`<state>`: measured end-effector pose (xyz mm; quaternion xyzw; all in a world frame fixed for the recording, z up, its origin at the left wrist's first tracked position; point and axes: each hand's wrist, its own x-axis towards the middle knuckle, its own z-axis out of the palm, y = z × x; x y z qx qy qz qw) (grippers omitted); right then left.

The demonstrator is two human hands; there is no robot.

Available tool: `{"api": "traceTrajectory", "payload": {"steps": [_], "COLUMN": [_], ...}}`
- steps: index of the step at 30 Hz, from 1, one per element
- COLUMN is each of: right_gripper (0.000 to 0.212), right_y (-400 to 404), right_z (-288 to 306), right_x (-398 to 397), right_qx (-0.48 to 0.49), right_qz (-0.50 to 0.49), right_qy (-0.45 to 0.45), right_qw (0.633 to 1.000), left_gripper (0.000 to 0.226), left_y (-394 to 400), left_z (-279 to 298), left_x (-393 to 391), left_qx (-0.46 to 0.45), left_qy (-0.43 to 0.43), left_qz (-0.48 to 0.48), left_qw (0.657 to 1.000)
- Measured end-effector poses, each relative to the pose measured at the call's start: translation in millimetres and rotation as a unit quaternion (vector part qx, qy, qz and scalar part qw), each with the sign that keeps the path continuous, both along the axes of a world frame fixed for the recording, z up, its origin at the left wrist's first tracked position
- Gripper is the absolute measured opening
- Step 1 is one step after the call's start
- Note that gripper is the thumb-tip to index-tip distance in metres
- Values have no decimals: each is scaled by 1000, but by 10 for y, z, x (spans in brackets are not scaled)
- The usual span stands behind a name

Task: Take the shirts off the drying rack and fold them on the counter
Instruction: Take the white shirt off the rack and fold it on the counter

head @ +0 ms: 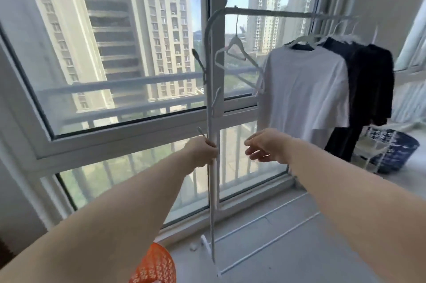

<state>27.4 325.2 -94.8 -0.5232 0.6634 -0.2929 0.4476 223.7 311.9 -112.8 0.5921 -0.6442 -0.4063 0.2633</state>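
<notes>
A white drying rack [210, 98] stands by the window. On its top rail hang a white t-shirt [304, 89] and, behind it to the right, a black shirt [368, 84], each on a white hanger. Empty white hangers [237, 49] dangle left of the shirts. My left hand [202, 151] grips the rack's left upright post at about mid height. My right hand [265, 146] hovers in the air just right of the post, fingers loosely spread and holding nothing, below and left of the white t-shirt. The counter is out of view.
A large window [115, 75] with a railing outside fills the background. An orange mesh basket [154, 264] sits on the floor at the bottom. A blue patterned basket [396, 151] and a white wire stand [375, 144] are at the right, beside the rack's base bars [265, 248].
</notes>
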Motion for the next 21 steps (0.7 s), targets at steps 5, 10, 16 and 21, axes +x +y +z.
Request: {"api": "traceTrajectory", "payload": {"steps": [5, 10, 16, 21], "right_gripper": [7, 7, 15, 21], "right_y": [60, -88, -709, -1498], "right_z": [237, 504, 855, 1102], "right_x": [-1151, -2382, -3347, -3543], "right_qx": [-24, -53, -174, -291], "right_qz": [-22, -68, -138, -145], "right_qy": [20, 63, 73, 123], "right_qw": [999, 994, 972, 938], "left_gripper": [12, 14, 34, 41], "left_y": [-226, -479, -1047, -1766], "left_z": [220, 412, 651, 919], "left_x": [-1314, -2704, -3591, -3797], "left_qx": [-37, -74, -135, -177], "left_qy": [8, 51, 11, -48], "left_qz": [-46, -59, 17, 76], "left_qw": [998, 994, 991, 980]}}
